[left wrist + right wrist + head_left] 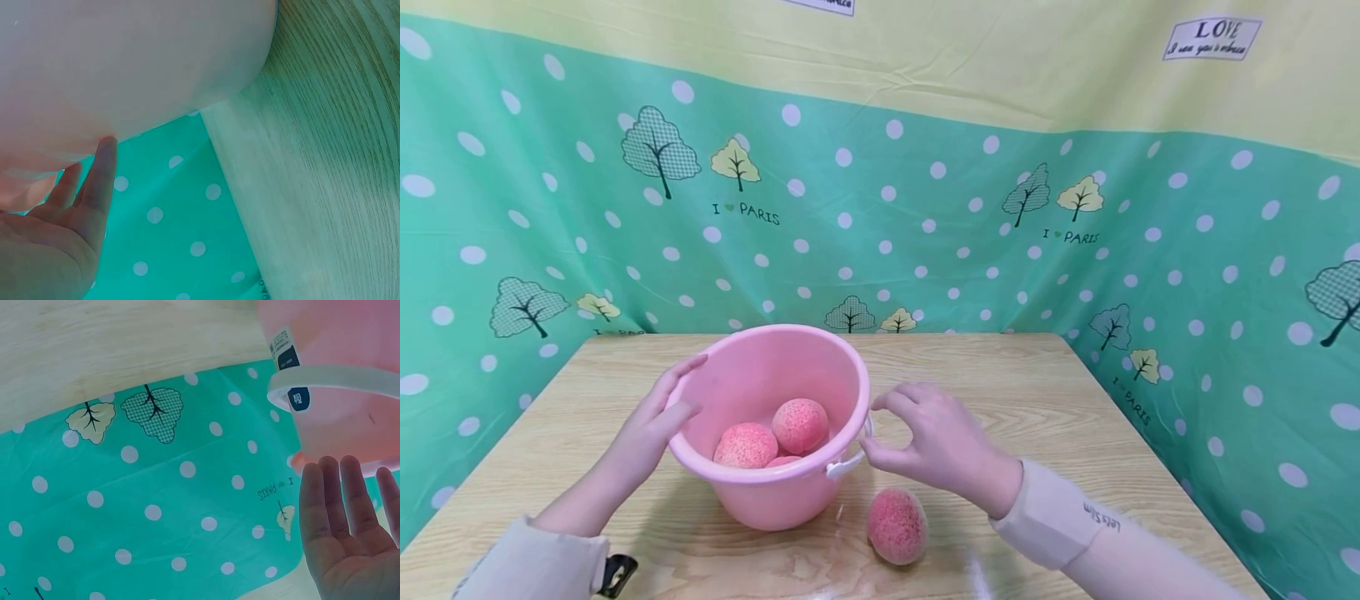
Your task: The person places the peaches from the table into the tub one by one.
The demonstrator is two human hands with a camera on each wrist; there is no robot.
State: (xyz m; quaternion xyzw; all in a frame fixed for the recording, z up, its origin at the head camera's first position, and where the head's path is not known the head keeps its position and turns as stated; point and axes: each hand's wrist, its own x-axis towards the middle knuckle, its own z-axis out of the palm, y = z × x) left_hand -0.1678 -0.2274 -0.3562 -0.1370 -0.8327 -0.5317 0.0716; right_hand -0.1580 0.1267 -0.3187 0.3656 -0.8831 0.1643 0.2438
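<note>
A pink bucket (778, 500) with a white handle (847, 463) stands on the table, its mouth leaning towards me. Inside lie a peach (746, 446), a second peach (801, 425) and part of a third. My left hand (651, 421) grips the bucket's left rim, thumb over the inside and fingers along the outer wall. At the right rim is my right hand (936, 437), thumb and forefinger by the handle's end. In the right wrist view its fingers look straight, near the bucket's edge. Another peach (897, 526) lies on the table below that hand.
The wood-grain table (1000, 375) carries all of this. A green and yellow cloth (925, 208) with white dots and trees hangs behind it and along both sides. A small black object (617, 575) shows by the left sleeve.
</note>
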